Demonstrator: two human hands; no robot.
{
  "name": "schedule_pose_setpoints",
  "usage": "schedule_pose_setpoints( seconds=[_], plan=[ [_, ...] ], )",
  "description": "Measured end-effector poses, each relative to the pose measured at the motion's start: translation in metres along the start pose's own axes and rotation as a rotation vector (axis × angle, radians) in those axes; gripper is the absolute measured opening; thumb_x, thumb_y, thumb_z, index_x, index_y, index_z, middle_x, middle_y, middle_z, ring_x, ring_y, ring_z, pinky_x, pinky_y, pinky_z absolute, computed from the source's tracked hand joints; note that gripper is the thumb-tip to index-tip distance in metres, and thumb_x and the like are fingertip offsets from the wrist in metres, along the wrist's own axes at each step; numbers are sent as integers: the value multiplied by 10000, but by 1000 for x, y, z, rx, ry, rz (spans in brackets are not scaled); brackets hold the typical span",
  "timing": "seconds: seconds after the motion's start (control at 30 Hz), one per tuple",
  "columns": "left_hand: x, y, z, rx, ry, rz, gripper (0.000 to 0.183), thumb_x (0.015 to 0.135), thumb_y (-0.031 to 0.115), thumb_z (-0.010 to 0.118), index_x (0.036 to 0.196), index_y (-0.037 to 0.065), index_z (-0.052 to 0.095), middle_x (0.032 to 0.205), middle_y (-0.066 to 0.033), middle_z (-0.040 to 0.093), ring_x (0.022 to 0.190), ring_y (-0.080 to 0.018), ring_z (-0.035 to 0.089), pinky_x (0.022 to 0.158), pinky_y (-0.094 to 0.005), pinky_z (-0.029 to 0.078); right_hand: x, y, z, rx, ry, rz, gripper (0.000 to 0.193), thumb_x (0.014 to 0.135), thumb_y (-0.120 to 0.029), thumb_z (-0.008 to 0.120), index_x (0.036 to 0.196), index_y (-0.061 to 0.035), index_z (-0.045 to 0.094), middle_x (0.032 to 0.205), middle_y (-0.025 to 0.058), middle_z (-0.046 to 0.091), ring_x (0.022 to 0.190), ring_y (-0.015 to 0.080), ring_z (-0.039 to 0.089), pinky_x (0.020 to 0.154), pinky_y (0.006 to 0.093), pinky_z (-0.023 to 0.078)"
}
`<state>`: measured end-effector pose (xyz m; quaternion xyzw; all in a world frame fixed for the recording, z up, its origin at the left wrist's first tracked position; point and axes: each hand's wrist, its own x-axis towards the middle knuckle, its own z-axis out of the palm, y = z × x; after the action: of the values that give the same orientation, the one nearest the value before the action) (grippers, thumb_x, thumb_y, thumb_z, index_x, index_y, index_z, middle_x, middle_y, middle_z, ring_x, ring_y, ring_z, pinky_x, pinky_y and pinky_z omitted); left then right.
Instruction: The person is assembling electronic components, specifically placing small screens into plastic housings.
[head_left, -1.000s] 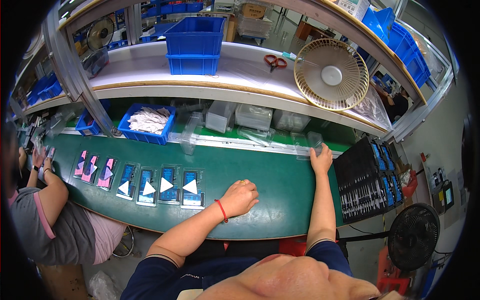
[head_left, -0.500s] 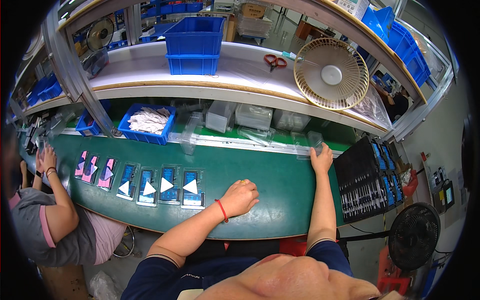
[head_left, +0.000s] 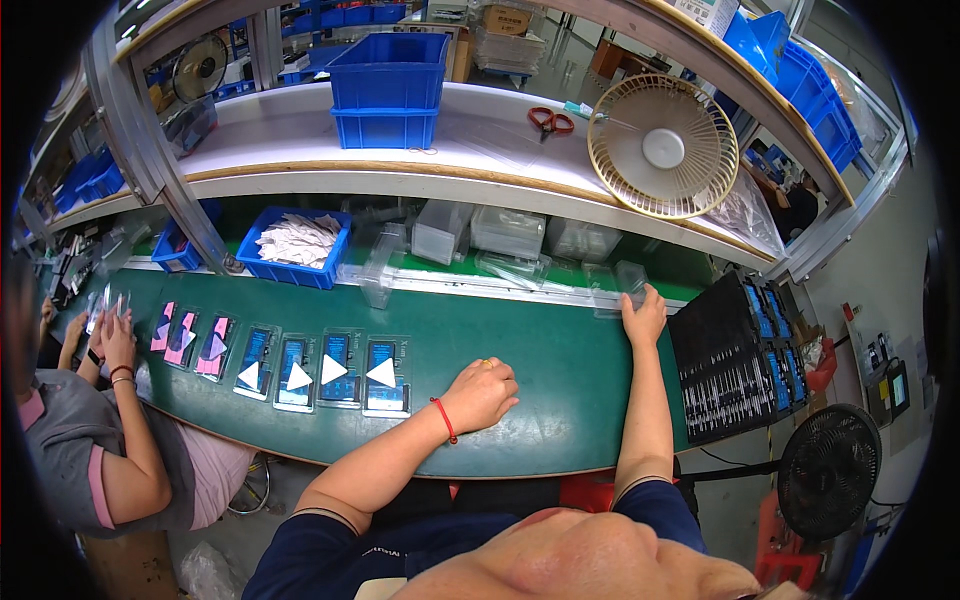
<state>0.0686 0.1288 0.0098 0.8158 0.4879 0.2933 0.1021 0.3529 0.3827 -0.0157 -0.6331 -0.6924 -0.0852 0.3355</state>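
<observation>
The green conveyor belt runs under both hands. The black tray of small parts lies just to the right of the right forearm. A row of clear packets lies flat on the belt to the left of the left hand; the nearest packet sits just beside it, not touching. The left hand rests on the belt, fingers curled loosely inward, holding nothing visible. The right hand reaches to the far edge of the belt, fingers closed on a clear plastic tray, which sits at its fingertips.
</observation>
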Motion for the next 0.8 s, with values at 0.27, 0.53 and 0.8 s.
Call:
schedule_pose_setpoints(
  seconds=[0.27, 0.53, 0.8],
  plan=[
    [0, 2, -3, 13, -21, -8, 151, 806, 201, 672, 847, 57, 693, 955, -70, 648, 940, -261, 586, 817, -390, 464, 0, 0, -1, 6, -10, 3, 587, 778, -410, 686, 1235, -77, 525, 1160, 195, 562, 1073, 394, 520, 911, 475, 422],
    [0, 1, -3, 7, -17, -11, 142, 796, 193, 682, 832, 57, 695, 940, -70, 649, 934, -258, 589, 814, -388, 465, 1, 1, 0, 7, -10, 10, 590, 780, -412, 684, 1237, -75, 524, 1157, 196, 562, 1076, 392, 520, 910, 476, 422],
    [0, 2, -2, -16, 7, -5, 137, 809, 187, 662, 791, 54, 690, 903, -85, 628, 925, -266, 576, 831, -395, 460, 1, -2, -3, 1, -21, 15, 585, 779, -412, 684, 1231, -76, 526, 1146, 196, 565, 1062, 393, 527, 902, 472, 427]
  ],
)
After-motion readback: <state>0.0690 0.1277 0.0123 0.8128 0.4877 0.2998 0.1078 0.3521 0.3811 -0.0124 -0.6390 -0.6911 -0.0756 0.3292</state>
